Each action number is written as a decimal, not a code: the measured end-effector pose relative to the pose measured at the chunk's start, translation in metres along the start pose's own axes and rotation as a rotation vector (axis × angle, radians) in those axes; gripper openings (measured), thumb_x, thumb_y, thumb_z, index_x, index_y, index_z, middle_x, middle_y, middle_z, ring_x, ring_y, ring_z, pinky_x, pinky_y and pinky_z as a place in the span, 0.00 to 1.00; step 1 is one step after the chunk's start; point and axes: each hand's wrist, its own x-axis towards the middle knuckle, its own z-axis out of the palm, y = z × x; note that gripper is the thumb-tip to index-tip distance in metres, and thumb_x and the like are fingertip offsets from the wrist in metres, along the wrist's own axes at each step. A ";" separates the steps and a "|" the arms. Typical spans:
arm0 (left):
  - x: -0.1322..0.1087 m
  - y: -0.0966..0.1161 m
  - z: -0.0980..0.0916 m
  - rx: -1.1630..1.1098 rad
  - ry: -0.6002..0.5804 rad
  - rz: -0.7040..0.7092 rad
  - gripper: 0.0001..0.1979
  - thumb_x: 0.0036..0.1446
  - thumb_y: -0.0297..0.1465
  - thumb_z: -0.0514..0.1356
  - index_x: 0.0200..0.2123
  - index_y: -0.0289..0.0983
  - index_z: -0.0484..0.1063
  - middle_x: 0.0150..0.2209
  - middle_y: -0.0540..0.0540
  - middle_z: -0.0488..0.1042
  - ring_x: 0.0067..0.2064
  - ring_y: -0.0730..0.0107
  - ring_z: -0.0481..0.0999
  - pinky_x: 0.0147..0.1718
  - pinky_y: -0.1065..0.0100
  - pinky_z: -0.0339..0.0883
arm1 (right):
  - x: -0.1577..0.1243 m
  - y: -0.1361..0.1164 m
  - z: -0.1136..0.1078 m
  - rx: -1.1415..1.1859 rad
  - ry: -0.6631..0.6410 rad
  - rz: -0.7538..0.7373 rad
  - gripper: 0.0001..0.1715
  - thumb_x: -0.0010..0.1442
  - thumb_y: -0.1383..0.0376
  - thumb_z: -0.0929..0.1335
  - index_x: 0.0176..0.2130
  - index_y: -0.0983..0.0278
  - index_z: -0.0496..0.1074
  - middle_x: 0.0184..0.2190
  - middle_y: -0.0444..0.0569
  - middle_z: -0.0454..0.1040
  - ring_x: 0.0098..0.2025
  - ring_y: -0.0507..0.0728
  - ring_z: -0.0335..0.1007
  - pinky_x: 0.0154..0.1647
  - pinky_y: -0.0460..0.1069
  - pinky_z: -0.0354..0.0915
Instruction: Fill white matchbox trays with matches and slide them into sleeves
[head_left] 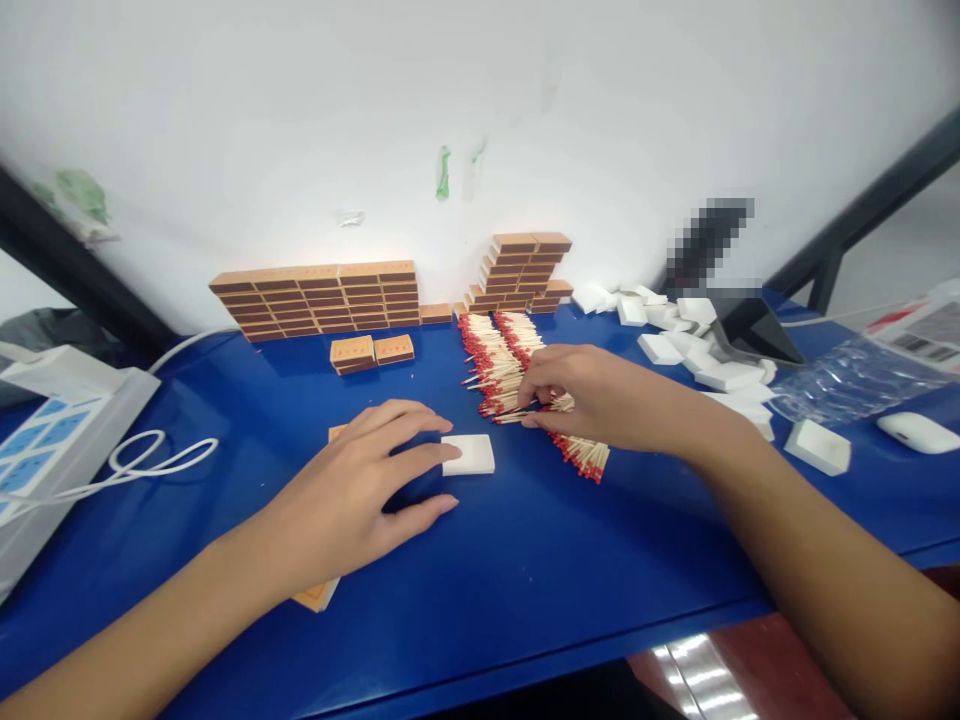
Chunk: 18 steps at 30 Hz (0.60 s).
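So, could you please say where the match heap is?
In the head view, the match heap lies just right of centre, by the right hand, in front of stacked matchboxes.

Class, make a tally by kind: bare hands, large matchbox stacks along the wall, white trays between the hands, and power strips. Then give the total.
Bare hands: 2 (left hand, right hand)
Large matchbox stacks: 2 (long stack, stepped stack)
White tray between the hands: 1
Power strip: 1
Total: 6

Matchsticks (491, 370) on table (525, 590); matchbox stacks (322, 300) behind; loose trays (729, 377) right; power strip (37, 445) far left.
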 end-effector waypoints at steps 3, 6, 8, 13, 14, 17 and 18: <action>0.000 -0.001 0.002 -0.005 0.022 0.017 0.12 0.71 0.36 0.63 0.54 0.41 0.78 0.59 0.41 0.77 0.64 0.52 0.71 0.60 0.47 0.73 | -0.001 0.000 0.000 -0.004 -0.008 -0.001 0.02 0.63 0.66 0.74 0.36 0.63 0.81 0.36 0.50 0.80 0.38 0.57 0.73 0.40 0.51 0.65; 0.001 -0.002 0.003 -0.011 0.030 0.019 0.10 0.71 0.35 0.63 0.50 0.40 0.80 0.57 0.41 0.79 0.63 0.52 0.73 0.59 0.47 0.74 | 0.000 0.001 0.001 0.016 -0.038 0.024 0.04 0.63 0.70 0.73 0.36 0.62 0.81 0.37 0.49 0.80 0.38 0.57 0.73 0.40 0.51 0.65; 0.002 -0.002 0.003 -0.024 0.046 0.017 0.07 0.70 0.33 0.63 0.47 0.40 0.81 0.54 0.42 0.81 0.61 0.53 0.75 0.57 0.48 0.75 | 0.000 0.001 0.003 0.032 -0.049 0.037 0.06 0.63 0.71 0.72 0.36 0.62 0.81 0.37 0.49 0.80 0.38 0.56 0.73 0.40 0.50 0.64; 0.001 -0.004 0.004 -0.041 0.070 0.021 0.05 0.69 0.32 0.64 0.44 0.38 0.81 0.51 0.42 0.82 0.58 0.55 0.77 0.55 0.51 0.75 | 0.000 0.001 0.005 0.030 -0.067 0.042 0.05 0.62 0.71 0.71 0.35 0.63 0.78 0.36 0.48 0.79 0.36 0.56 0.72 0.39 0.50 0.64; 0.001 -0.004 0.003 -0.043 0.066 0.021 0.05 0.69 0.32 0.64 0.44 0.38 0.80 0.51 0.42 0.81 0.57 0.55 0.77 0.55 0.51 0.75 | 0.000 0.001 0.005 0.026 -0.066 0.045 0.05 0.62 0.71 0.71 0.34 0.63 0.78 0.36 0.48 0.79 0.36 0.55 0.72 0.38 0.50 0.64; 0.000 -0.006 0.000 -0.054 0.059 0.026 0.05 0.69 0.32 0.64 0.44 0.38 0.80 0.50 0.41 0.81 0.56 0.56 0.77 0.54 0.52 0.75 | -0.001 0.000 0.005 0.030 -0.064 0.054 0.05 0.62 0.70 0.71 0.33 0.62 0.76 0.36 0.48 0.79 0.35 0.56 0.72 0.38 0.50 0.64; 0.000 -0.006 -0.001 -0.057 0.064 0.029 0.05 0.69 0.32 0.65 0.44 0.38 0.80 0.49 0.41 0.81 0.55 0.56 0.77 0.54 0.52 0.75 | -0.002 0.000 0.005 0.039 -0.068 0.054 0.05 0.61 0.70 0.71 0.33 0.62 0.76 0.35 0.48 0.79 0.35 0.56 0.72 0.37 0.50 0.64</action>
